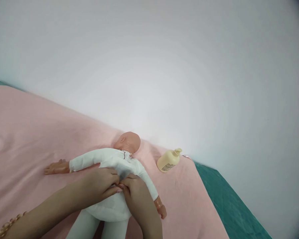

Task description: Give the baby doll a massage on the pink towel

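Bare forearms (57, 204) lead to left hand (98, 182) and right hand (137, 194), fingers pinched onto the white garment (111, 209) (exact fold hidden). Beneath them lies the doll (131, 142); working the cloth seems in hand, calling for steady pinching.

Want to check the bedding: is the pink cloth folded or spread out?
Spread out: the pink cloth extends broadly beneath the doll and bottle, slightly wrinkled; green material shows beyond its right edge.
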Available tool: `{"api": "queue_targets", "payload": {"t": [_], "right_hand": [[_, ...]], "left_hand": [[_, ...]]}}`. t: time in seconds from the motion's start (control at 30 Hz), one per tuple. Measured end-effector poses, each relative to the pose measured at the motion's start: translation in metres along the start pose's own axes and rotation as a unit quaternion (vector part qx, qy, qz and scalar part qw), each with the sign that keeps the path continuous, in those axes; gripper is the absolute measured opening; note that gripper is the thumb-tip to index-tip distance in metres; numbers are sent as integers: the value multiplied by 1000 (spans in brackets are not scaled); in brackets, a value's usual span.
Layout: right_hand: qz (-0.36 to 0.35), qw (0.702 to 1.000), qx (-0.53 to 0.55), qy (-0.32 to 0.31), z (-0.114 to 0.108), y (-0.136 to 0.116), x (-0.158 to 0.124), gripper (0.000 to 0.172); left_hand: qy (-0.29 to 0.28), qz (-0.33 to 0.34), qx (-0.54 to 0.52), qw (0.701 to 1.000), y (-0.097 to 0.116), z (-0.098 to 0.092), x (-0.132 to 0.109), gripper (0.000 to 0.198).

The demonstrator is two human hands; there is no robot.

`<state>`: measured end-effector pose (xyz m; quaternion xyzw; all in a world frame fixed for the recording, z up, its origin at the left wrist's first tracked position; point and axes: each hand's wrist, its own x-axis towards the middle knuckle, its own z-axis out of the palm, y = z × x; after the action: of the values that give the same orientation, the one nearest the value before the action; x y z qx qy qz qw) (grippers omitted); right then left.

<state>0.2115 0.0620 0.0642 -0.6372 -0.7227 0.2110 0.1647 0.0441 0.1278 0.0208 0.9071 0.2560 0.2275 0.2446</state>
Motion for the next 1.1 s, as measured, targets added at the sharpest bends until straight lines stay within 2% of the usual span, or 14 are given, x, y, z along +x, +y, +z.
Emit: {"api": "queue_targets", "payload": {"t": [0.17,0.3,0.47,0.63,0.93,1.1], "right_hand": [[-4,1000,7,3,4,1,2,34],[-7,999,33,8,-2,2,-1,29],[-2,996,72,59,-7,4,1,22],[-18,991,96,94,2,9,8,24],[-10,991,89,98,6,11,11,26],[-10,992,85,98,6,10,12,26]], "left_hand": [[2,6,3,1000,-3,3,0,25],[7,12,3,1000,-2,-2,0,29],[66,43,-8,997,-9,-3,3,24],[114,63,50,990,-27,6,5,20],[83,38,56,994,-33,13,7,21],[101,37,48,993,-33,14,7,25]]}}
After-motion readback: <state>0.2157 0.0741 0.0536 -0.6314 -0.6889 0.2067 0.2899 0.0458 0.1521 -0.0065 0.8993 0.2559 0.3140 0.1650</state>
